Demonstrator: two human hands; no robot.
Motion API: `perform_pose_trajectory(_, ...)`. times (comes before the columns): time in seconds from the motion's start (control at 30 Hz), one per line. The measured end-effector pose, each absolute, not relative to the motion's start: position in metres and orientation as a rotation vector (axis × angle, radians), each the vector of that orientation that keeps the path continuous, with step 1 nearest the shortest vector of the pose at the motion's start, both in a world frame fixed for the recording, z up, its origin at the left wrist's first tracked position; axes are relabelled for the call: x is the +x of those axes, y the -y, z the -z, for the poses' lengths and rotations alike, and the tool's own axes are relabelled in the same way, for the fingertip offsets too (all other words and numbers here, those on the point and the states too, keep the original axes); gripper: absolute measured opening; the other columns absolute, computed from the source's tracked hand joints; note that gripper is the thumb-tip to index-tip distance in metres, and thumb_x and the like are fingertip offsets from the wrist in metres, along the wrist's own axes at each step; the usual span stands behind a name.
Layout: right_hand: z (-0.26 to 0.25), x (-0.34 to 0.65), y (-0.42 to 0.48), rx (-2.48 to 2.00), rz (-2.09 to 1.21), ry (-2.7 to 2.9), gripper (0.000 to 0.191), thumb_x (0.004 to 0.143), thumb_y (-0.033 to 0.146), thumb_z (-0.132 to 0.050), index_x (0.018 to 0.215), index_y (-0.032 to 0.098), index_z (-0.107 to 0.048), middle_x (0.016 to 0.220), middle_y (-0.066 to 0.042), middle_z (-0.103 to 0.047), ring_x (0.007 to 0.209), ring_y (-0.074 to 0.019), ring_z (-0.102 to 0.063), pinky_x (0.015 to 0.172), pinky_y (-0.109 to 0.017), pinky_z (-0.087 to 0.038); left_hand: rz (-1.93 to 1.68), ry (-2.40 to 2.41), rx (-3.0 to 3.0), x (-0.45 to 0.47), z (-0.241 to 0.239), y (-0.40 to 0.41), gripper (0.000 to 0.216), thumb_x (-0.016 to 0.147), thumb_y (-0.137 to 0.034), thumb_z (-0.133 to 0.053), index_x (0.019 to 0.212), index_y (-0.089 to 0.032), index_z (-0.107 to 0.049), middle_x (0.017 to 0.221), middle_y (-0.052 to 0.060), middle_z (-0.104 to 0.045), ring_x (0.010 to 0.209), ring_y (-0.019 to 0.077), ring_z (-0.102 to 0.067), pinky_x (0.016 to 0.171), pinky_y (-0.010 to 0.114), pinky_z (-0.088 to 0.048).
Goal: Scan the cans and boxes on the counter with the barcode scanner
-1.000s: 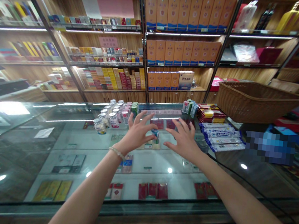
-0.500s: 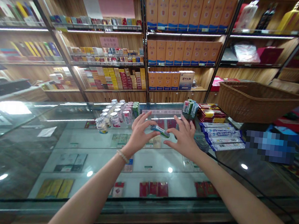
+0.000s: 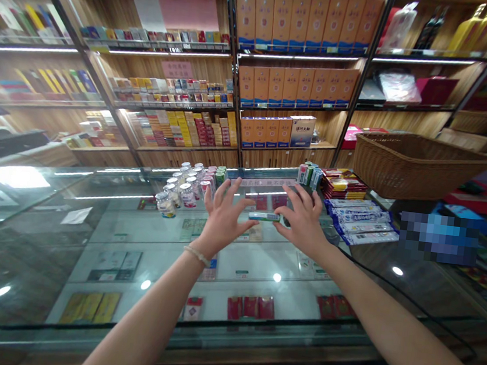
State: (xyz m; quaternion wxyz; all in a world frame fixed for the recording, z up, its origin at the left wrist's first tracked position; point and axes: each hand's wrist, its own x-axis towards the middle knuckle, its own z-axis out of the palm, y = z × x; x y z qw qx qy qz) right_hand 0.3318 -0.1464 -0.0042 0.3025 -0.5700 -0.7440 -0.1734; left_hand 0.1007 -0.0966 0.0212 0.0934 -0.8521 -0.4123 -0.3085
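Note:
A small green and white pack (image 3: pixel 265 216) lies level between my two hands, above the glass counter (image 3: pixel 132 234). My left hand (image 3: pixel 222 215) pinches its left end with the thumb, other fingers spread upward. My right hand (image 3: pixel 303 218) pinches the right end, fingers also spread. Just beyond the left hand stands a cluster of small white-capped bottles (image 3: pixel 183 190) with green packs (image 3: pixel 221 175) beside them.
Upright green and white packs (image 3: pixel 309 174) and a stack of red and yellow boxes (image 3: pixel 343 185) sit at the counter's back right. Blue and white flat packs (image 3: pixel 362 222) lie further right. A wicker basket (image 3: pixel 417 164) stands at the right. Shelves of boxed goods (image 3: pixel 292 65) fill the back wall.
The pack was first upright near my left thumb. Both hands took it by the ends, turned it from tilted to level and lifted it slightly.

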Motion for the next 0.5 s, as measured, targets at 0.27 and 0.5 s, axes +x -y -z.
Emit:
perform_pose_trajectory(0.27, 0.0049, 0.3316, 0.1484, -1.498, 0.587, 2.028, 0.015, 0.089, 0.033, -0.070, 0.100, 0.025, -0.075, 0.164, -0.010, -0.044, 0.154, -0.0348, -0.028, 0.123, -0.065, -0.008, 0.742, 1.062, -2.512, 0.1064, -0.0236, 0.1080, 0.030, 0.082, -0.040, -0.082, 0.108, -0.028, -0.074, 0.168, 0.010, -0.037, 0.157, 0.0409, -0.028, 0.124, 0.074, 0.006)
perform_pose_trajectory(0.5, 0.0050, 0.3299, 0.1490, -1.512, 0.573, 2.041, 0.014, 0.090, 0.034, -0.069, 0.100, 0.026, -0.076, 0.164, -0.010, -0.044, 0.154, -0.0353, -0.028, 0.123, -0.065, -0.009, 0.749, 1.033, -2.509, 0.1073, -0.0182, 0.1059, 0.018, 0.082, -0.031, -0.082, 0.098, -0.028, -0.075, 0.166, 0.007, -0.043, 0.155, 0.0399, -0.032, 0.124, 0.077, 0.003)
